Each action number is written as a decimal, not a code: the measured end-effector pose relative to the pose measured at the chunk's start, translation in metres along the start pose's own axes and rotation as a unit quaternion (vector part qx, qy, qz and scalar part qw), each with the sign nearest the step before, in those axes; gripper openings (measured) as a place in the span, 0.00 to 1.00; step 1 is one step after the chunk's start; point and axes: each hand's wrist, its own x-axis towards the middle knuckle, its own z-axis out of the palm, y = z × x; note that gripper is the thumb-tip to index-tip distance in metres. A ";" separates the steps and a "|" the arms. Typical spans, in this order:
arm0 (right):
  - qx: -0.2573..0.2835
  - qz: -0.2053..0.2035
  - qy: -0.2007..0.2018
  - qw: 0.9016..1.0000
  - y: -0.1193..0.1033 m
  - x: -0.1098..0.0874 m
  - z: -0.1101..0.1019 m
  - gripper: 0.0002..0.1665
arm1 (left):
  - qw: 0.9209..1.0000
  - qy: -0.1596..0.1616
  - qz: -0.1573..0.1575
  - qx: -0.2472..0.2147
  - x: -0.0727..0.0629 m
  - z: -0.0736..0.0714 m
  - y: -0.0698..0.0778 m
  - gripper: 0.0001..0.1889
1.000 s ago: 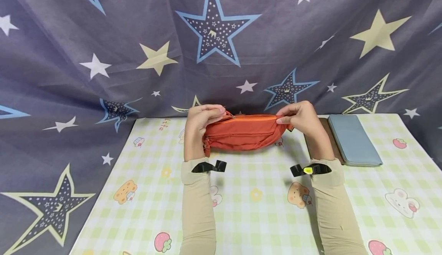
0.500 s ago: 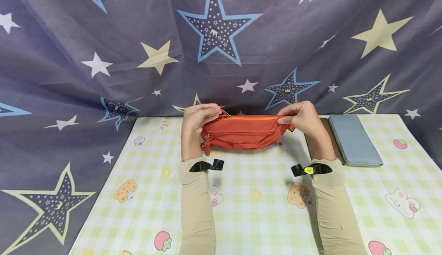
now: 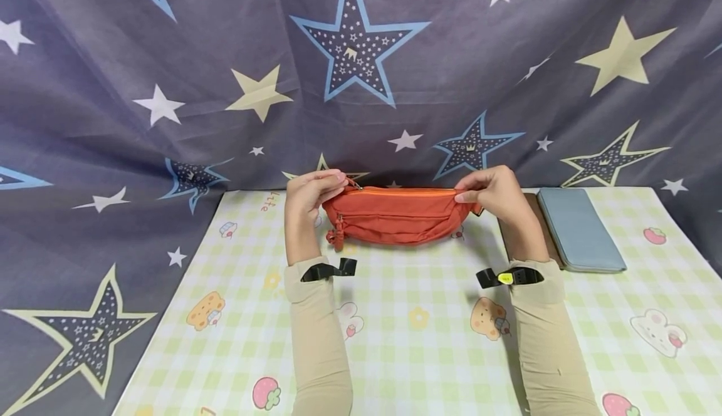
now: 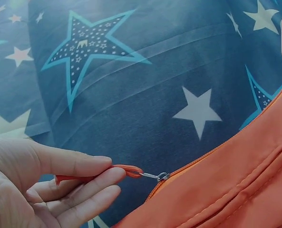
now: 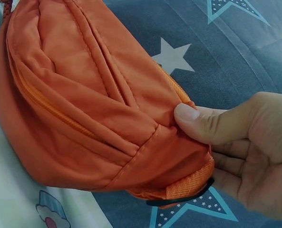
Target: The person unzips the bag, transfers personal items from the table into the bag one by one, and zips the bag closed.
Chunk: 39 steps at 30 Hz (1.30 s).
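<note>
An orange-red waist bag (image 3: 403, 215) is held up by both hands above the far part of the table. My left hand (image 3: 312, 195) pinches the cord zipper pull (image 4: 126, 168) between thumb and fingers. The metal zipper slider (image 4: 163, 176) sits near the left end of the top zipper. My right hand (image 3: 496, 192) grips the bag's right end, thumb on the near side; its other fingertips are partly hidden behind the fabric (image 5: 145, 114). A second cord pull (image 3: 338, 233) hangs from the front pocket's left side.
A light blue wallet-like case (image 3: 581, 228) lies right of the right forearm, over a brown flat item (image 3: 530, 206) partly hidden by that arm. A dark star-patterned cloth (image 3: 225, 59) rises behind the checked table covering (image 3: 417, 353).
My left hand has moved left along the top zipper, taking the pull and slider with it. The right hand has stayed at the bag's right end.
</note>
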 end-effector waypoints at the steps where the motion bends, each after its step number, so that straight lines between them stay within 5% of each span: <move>1: 0.002 0.002 0.000 1.000 0.000 -0.001 0.000 0.08 | 1.000 0.002 -0.001 0.000 0.000 -0.001 0.000 0.15; 28: 0.021 0.008 0.003 1.000 0.003 0.001 0.001 0.09 | 0.998 0.056 0.006 -0.035 0.002 -0.019 0.003 0.07; 39: 0.026 0.009 0.010 1.000 0.005 0.001 0.002 0.05 | 0.996 0.070 0.012 -0.045 0.004 -0.022 0.001 0.15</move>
